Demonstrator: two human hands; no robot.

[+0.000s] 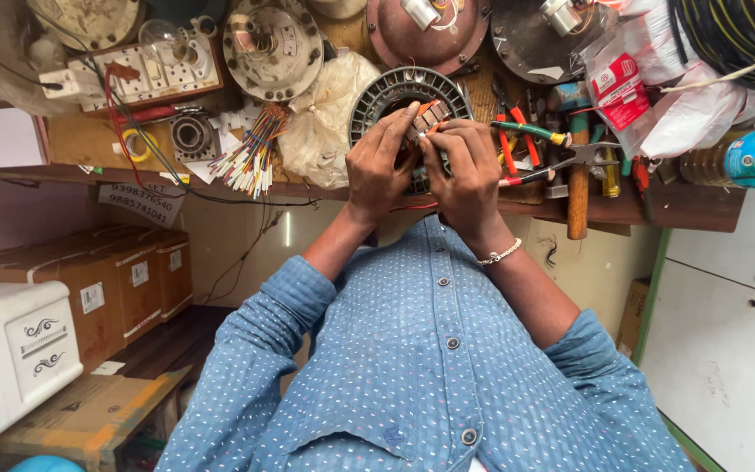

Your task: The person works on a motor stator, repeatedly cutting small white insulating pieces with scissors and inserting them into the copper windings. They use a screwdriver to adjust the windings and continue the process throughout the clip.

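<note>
A dark round ribbed motor stator (392, 91) lies on the wooden workbench (657, 210), with copper-coloured windings (431, 114) at its near side. My left hand (381, 164) reaches in from the left, its fingertips pressed on the windings. My right hand (467, 170), a beaded bracelet on its wrist, pinches the same windings from the right. Both hands touch each other over the stator and hide its lower half.
Red-handled pliers (517, 144), a green-handled screwdriver (530, 132) and a wooden-handled hammer (578, 188) lie right of the hands. A plastic bottle (749, 159) lies at the far right. A bundle of coloured wires (251, 153), a plastic bag (325, 122) and motor covers (273, 44) sit to the left. Cardboard boxes (124, 280) stand below.
</note>
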